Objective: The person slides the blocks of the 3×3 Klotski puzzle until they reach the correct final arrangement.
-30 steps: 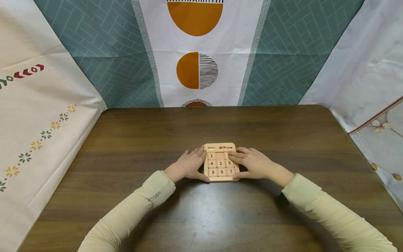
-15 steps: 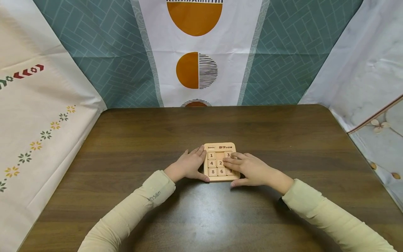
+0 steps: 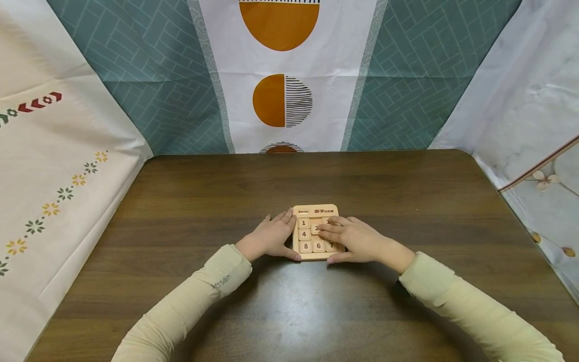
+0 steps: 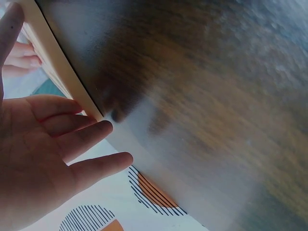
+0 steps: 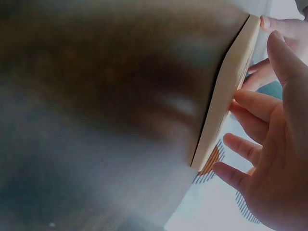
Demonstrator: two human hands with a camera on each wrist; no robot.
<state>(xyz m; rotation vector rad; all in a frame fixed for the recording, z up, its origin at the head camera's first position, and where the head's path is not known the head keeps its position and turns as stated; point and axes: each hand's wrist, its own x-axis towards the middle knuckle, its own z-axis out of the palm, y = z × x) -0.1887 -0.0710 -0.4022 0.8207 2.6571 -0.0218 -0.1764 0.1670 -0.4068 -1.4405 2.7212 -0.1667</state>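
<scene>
Midway between the side edges of the worktop, well in from its far edge: wooden number board, flat | left hand spread along its left side | right hand fingers outstretched over tile 2, no pinch visible | judged: light, stiff; tiles likely slick; hold by side rims

The head camera looks forward and down from above the near side of the number board, well back from it, taking in the tabletop around the board and the patterned cloth behind it. The wrist cameras sit low and close, left and right of the board, their pictures steeply rolled — both share the board, part of each hand, and that cloth beyond it.
</scene>
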